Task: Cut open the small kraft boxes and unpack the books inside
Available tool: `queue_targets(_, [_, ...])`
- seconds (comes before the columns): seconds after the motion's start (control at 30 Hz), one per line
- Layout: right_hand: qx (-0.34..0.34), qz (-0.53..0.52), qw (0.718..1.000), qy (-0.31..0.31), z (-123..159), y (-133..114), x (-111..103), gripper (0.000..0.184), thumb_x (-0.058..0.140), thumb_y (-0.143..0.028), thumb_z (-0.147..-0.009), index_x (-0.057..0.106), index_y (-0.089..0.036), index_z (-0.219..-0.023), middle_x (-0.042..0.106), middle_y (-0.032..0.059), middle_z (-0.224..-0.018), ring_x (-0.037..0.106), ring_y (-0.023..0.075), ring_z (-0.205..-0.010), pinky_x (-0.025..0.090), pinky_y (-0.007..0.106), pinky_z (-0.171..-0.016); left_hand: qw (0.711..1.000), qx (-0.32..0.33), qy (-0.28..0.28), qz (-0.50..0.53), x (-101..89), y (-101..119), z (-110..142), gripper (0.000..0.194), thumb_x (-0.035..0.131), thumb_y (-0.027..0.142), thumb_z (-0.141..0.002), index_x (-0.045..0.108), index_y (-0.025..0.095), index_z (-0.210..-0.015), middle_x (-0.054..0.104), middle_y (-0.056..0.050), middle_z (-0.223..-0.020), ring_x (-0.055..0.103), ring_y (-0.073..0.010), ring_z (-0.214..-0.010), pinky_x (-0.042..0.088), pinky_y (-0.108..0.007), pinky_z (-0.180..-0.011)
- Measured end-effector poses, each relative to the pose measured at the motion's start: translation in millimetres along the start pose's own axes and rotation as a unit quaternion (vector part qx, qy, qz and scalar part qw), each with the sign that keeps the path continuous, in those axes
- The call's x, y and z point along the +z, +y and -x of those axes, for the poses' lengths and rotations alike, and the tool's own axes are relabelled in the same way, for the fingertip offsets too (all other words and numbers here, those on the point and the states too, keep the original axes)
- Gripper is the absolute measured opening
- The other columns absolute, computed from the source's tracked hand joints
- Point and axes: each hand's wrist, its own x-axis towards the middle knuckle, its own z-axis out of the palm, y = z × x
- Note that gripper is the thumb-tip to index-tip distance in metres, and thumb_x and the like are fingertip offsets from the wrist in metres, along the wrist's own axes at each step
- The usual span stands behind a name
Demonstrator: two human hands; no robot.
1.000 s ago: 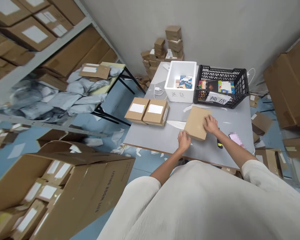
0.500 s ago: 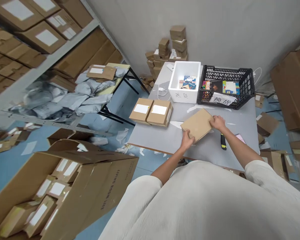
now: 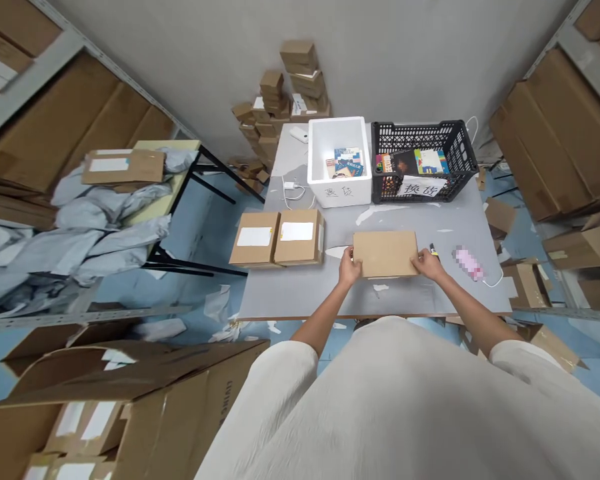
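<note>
Grey wall (image 3: 410,53): broad plain backdrop, everything playing out below it.
Grey surface (image 3: 290,293): spread beneath the action, front edge facing the person.
Black crate (image 3: 457,181): at the back, books inside, right beside the white bin (image 3: 347,192).
Two labelled cartons (image 3: 300,250): side by side, off to the left.
Plain carton (image 3: 385,253): squarely between the left hand (image 3: 351,270) and the right hand (image 3: 429,265) — long axis running side to side, neither hand nearer; whether it touches the surface, I can't tell. Half a second ago it sat askew, and now it's squared to the front edge!
Left hand: fingers pinching the carton's left end.
Right hand: matching it — fingers pinching the right end.
Pink item (image 3: 467,262): blurred, right of that hand.
Black-and-yellow tool (image 3: 433,249): peeking out just behind the right fingers.
</note>
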Motion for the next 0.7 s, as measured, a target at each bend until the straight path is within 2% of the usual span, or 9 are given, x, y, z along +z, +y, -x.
queue_targets(0.13, [-0.013, -0.163, 0.986, 0.032, -15, -7, 4, 0.089, 0.075, -0.031, -0.079, 0.049, -0.024, -0.163, 0.061, 0.0152, -0.162, 0.069, 0.0306, -0.135, 0.057, 0.046, -0.114, 0.999, -0.023, -0.003, 0.025, 1.2, 9, -21, 0.1, 0.075, 0.011, -0.071, 0.046, 0.024, -0.166, 0.063, -0.014, -0.16, 0.06, -0.0316, -0.149, 0.049, -0.046, -0.125])
queue_targets(0.17, [-0.006, -0.201, 0.979, 0.033, -19, -12, 4, 0.097, 0.076, -0.03, -0.076, 0.044, -0.025, -0.168, 0.058, 0.0153, -0.166, 0.067, 0.0305, -0.138, 0.057, 0.046, -0.115, 0.999, -0.028, -0.008, 0.031, 1.0, 13, -26, 0.103, 0.076, 0.011, -0.07, 0.044, 0.024, -0.168, 0.062, -0.015, -0.162, 0.057, -0.0322, -0.152, 0.048, -0.045, -0.126])
queue_targets(0.23, [0.015, -0.26, 0.965, 0.032, -26, -25, 3, 0.103, 0.076, -0.032, -0.076, 0.04, -0.026, -0.172, 0.059, 0.0158, -0.165, 0.068, 0.0306, -0.138, 0.057, 0.046, -0.116, 0.995, -0.063, -0.034, 0.065, 0.6, 23, -33, 0.106, 0.075, 0.014, -0.074, 0.037, 0.023, -0.173, 0.065, -0.015, -0.158, 0.062, -0.0319, -0.148, 0.05, -0.045, -0.123])
queue_targets(0.33, [0.049, -0.296, 0.953, 0.052, -28, -40, -3, 0.096, 0.076, -0.042, -0.081, 0.045, -0.026, -0.17, 0.065, 0.015, -0.158, 0.071, 0.031, -0.13, 0.058, 0.044, -0.113, 0.989, -0.085, -0.045, 0.113, -0.5, 37, -35, 0.098, 0.072, 0.022, -0.084, 0.034, 0.023, -0.174, 0.07, -0.013, -0.153, 0.069, -0.029, -0.137, 0.053, -0.042, -0.118])
queue_targets(0.43, [0.065, -0.291, 0.948, 0.113, -21, -45, -11, 0.084, 0.072, -0.055, -0.086, 0.054, -0.024, -0.162, 0.07, 0.0145, -0.151, 0.071, 0.0309, -0.125, 0.057, 0.042, -0.109, 0.991, -0.065, -0.008, 0.118, -4.0, 49, -28, 0.082, 0.071, 0.03, -0.092, 0.044, 0.025, -0.169, 0.069, -0.013, -0.153, 0.07, -0.0279, -0.134, 0.054, -0.04, -0.114])
queue_targets(0.57, [0.059, -0.265, 0.943, 0.192, -10, -40, -21, 0.073, 0.061, -0.069, -0.091, 0.065, -0.02, -0.146, 0.076, 0.0142, -0.133, 0.07, 0.0305, -0.117, 0.055, 0.04, -0.103, 0.995, -0.036, 0.035, 0.085, -9.9, 61, -16, 0.069, 0.07, 0.047, -0.1, 0.052, 0.024, -0.163, 0.065, -0.015, -0.158, 0.071, -0.0272, -0.128, 0.055, -0.037, -0.108])
queue_targets(0.7, [0.063, -0.212, 0.954, 0.202, 1, -26, -19, 0.062, 0.052, -0.07, -0.095, 0.075, -0.019, -0.123, 0.078, 0.0138, -0.118, 0.07, 0.0307, -0.109, 0.053, 0.04, -0.098, 0.998, -0.055, 0.035, 0.025, -9.2, 58, -3, 0.064, 0.069, 0.055, -0.102, 0.057, 0.025, -0.157, 0.065, -0.015, -0.158, 0.073, -0.0258, -0.12, 0.054, -0.036, -0.106])
